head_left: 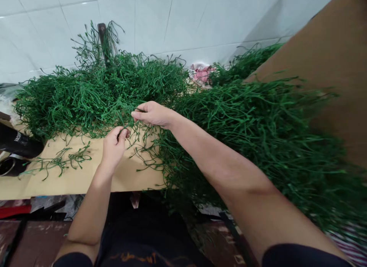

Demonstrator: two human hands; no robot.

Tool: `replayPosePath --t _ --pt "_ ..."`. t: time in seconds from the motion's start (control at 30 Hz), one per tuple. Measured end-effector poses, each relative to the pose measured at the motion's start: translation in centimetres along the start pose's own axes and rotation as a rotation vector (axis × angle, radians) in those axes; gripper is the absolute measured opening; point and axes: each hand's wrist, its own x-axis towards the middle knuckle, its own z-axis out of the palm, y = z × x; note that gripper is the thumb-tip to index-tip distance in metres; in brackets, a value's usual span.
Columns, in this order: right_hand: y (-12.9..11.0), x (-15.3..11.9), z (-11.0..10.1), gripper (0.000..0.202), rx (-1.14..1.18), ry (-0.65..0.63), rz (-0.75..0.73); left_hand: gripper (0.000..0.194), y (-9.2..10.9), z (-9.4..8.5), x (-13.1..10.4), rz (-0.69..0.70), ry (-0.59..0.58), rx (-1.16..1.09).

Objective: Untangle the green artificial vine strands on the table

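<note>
My left hand (114, 144) is closed in a pinch over the cardboard, with thin green artificial stems at its fingertips. Just above and to its right, my right hand (153, 113) pinches green stems too, at the front edge of a heap. Between the two hands a few thin strands (137, 135) hang over the board. Behind them spreads a tangled heap of green artificial stems (91, 91). A second, larger heap (243, 121) lies to the right, partly under my right forearm. A small loose bunch (64, 160) rests on the cardboard left of my left hand.
The cardboard sheet (86, 183) covers the worktop. A black vacuum flask (20, 140) lies at the left, beside a dark cup (13, 165). A dark upright post (102, 41) stands in the back heap. Pink cloth (202, 74) sits by the tiled wall; a brown board (321, 49) leans at right.
</note>
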Motion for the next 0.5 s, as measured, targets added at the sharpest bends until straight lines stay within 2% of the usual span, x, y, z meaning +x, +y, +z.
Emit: replayPosePath --t 0.13,0.27,0.5 --pt "0.29 -0.27 0.2 0.031 0.077 -0.049 0.0 0.02 -0.02 -0.1 0.28 -0.068 0.049 -0.175" --pt "0.29 -0.39 0.66 0.029 0.104 -0.161 -0.019 0.02 0.42 -0.03 0.42 -0.09 0.018 -0.23" --pt "-0.09 -0.68 0.93 0.015 0.083 -0.07 -0.003 0.02 0.22 -0.45 0.18 -0.068 -0.006 -0.217"
